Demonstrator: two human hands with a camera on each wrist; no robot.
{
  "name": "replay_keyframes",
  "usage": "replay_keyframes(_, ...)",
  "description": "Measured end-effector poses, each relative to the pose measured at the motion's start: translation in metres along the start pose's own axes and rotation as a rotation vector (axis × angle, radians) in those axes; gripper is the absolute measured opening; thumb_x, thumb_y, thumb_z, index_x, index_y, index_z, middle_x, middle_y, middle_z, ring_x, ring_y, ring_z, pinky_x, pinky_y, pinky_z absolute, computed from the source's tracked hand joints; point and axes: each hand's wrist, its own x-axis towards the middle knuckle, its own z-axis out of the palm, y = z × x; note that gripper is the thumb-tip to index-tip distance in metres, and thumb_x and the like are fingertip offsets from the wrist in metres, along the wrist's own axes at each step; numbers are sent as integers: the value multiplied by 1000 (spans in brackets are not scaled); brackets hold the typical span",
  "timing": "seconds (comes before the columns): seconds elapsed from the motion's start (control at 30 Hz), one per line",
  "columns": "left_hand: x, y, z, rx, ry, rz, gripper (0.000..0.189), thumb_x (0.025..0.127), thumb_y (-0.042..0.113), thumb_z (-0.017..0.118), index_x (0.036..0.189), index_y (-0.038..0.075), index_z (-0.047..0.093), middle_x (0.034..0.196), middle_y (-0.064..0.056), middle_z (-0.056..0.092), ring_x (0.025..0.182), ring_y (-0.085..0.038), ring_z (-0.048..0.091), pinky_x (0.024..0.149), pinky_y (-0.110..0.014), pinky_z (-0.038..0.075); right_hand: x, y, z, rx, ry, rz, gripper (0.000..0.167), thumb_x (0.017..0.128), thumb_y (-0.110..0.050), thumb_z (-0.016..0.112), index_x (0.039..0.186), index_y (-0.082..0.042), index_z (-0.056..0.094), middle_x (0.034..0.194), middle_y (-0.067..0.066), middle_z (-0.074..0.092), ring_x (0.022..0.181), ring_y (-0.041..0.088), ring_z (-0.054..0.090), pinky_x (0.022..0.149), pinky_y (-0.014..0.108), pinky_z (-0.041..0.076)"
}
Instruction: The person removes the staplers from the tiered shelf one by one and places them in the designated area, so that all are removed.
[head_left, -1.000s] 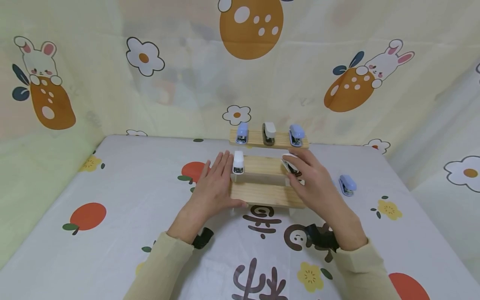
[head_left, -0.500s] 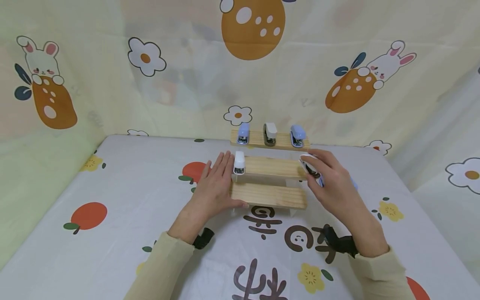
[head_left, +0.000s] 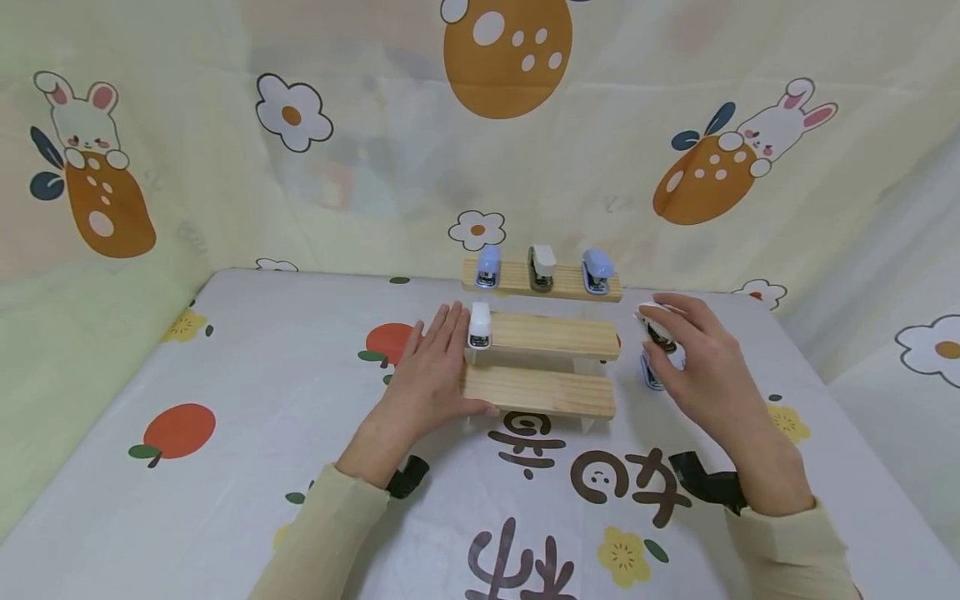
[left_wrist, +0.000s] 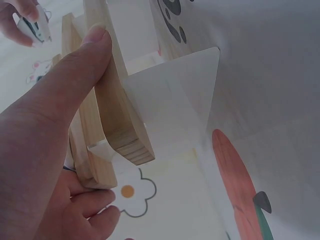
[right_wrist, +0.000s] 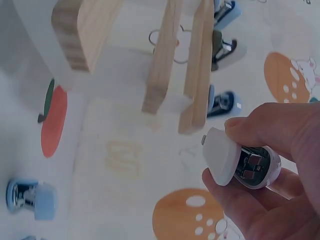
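My right hand (head_left: 701, 367) holds a small white stapler (right_wrist: 222, 157) between thumb and fingers, right of a wooden tiered rack (head_left: 543, 390). A blue stapler (head_left: 651, 375) lies on the table under that hand, partly hidden by it. Flat along the rack's left side rests my left hand (head_left: 427, 375), its fingers straight in the head view. Its thumb presses the front step in the left wrist view. Another white stapler (head_left: 480, 325) stands at the left end of the middle step, beside the left fingertips.
On the back step stand a blue stapler (head_left: 487, 267), a white-and-dark stapler (head_left: 541, 268) and another blue one (head_left: 597, 272). The rack's clear supports (left_wrist: 175, 95) show in the left wrist view. Behind the table hangs a patterned cloth (head_left: 375, 183).
My right hand has carried the white stapler rightward from the middle step's right end, off the rack and over the blue stapler on the table. The left hand stays in place.
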Motion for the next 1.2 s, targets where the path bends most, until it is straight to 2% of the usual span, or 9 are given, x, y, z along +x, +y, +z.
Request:
replay_keyframes(0.07, 0, 1, 0, 2, 2, 6, 137, 62, 70, 81, 159, 3, 11, 167, -12, 13, 156, -27, 11, 126, -51, 13, -3, 3, -3, -6, -7, 42, 46, 80, 9, 73, 124, 0, 66, 133, 18, 57, 115, 34, 57, 84, 17, 44)
replay_keyframes(0.1, 0, 1, 0, 2, 1, 8, 137, 62, 70, 81, 159, 3, 11, 167, -12, 13, 156, -27, 10, 126, -51, 13, -4, 5, -4, -6, -13, 63, 46, 80, 9, 73, 124, 0, 65, 134, 19, 56, 116, 35, 56, 85, 18, 45)
replay_keyframes(0.23, 0, 2, -1, -2, -8, 8, 136, 63, 69, 81, 159, 3, 10, 167, -11, 11, 156, -27, 9, 126, -50, 11, -8, 11, -5, -13, -27, 107, 46, 81, 8, 72, 126, -1, 65, 135, 19, 55, 117, 35, 55, 86, 0, 33)
replay_keyframes(0.3, 0, 3, -1, -6, -10, 6, 136, 64, 69, 81, 159, 4, 9, 168, -11, 10, 156, -27, 9, 126, -50, 10, -8, 14, -5, -10, -21, 99, 46, 81, 8, 73, 126, 0, 65, 135, 20, 55, 115, 35, 56, 84, 1, 34)
replay_keyframes(0.33, 0, 3, -2, -8, -10, 6, 136, 64, 68, 82, 159, 4, 9, 168, -11, 10, 156, -27, 8, 126, -50, 10, -8, 15, -5, -9, -15, 95, 46, 81, 9, 73, 125, 0, 65, 134, 19, 56, 113, 35, 57, 82, -2, 28)
replay_keyframes(0.57, 1, 2, -2, -4, -13, 5, 138, 64, 70, 80, 159, 5, 7, 168, -11, 10, 156, -27, 8, 126, -50, 10, -12, 32, -8, -22, 55, 81, 43, 77, 12, 73, 119, 4, 67, 128, 24, 58, 101, 38, 60, 75, 4, 31)
replay_keyframes(0.93, 0, 0, -3, 2, -19, -5, 136, 65, 70, 79, 159, 4, 7, 168, -11, 9, 156, -26, 7, 126, -50, 10, -19, 57, -16, -21, 2, 233, 40, 84, 7, 68, 125, 6, 63, 135, 26, 52, 107, 44, 56, 77, -4, 23)
replay_keyframes(1.2, 0, 2, -2, 1, -23, -7, 136, 65, 70, 79, 159, 5, 6, 168, -11, 10, 156, -26, 8, 126, -50, 11, -26, 71, -17, -21, 12, 265, 40, 83, 10, 67, 123, 8, 63, 134, 28, 52, 108, 44, 54, 76, -3, 24)
